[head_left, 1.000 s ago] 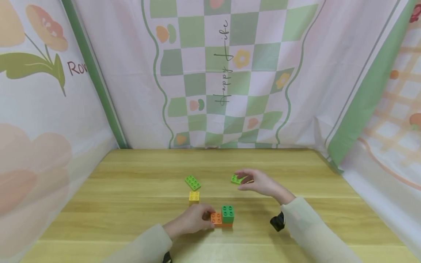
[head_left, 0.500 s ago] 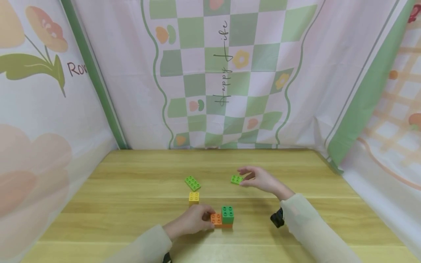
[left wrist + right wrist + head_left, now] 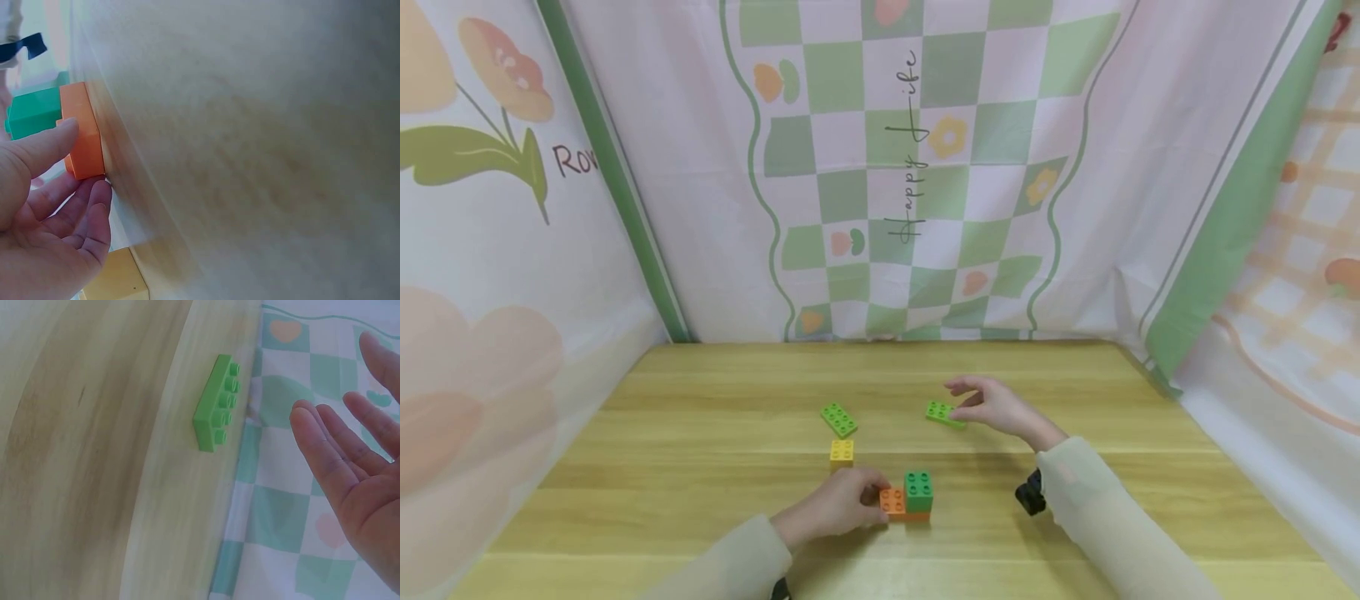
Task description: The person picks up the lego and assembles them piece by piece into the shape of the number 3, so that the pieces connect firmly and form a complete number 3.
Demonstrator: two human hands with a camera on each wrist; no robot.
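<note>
Between its thumb and fingers, my left hand [image 3: 841, 502] pinches the left end of an orange building brick [image 3: 892, 502] low at the table. A dark green brick [image 3: 918, 492] is stacked on the orange brick's right half. The left wrist view shows the thumb on the orange brick's [image 3: 87, 140] side and fingertips at its end. My right hand [image 3: 996, 408] hovers just over a flat light green brick [image 3: 939, 410], covering part of its right end in the head view. In the right wrist view its fingers are spread, apart from that light green brick [image 3: 214, 403].
A yellow brick [image 3: 842, 452] stands just behind my left hand, partly hidden by it. Another flat light green brick [image 3: 839, 420] lies diagonally beyond the yellow one. A patterned curtain [image 3: 917, 275] hangs along the back edge of the wooden table [image 3: 715, 417].
My right hand has shifted slightly right and uncovered more of the light green brick below it. My left hand keeps its hold on the orange brick.
</note>
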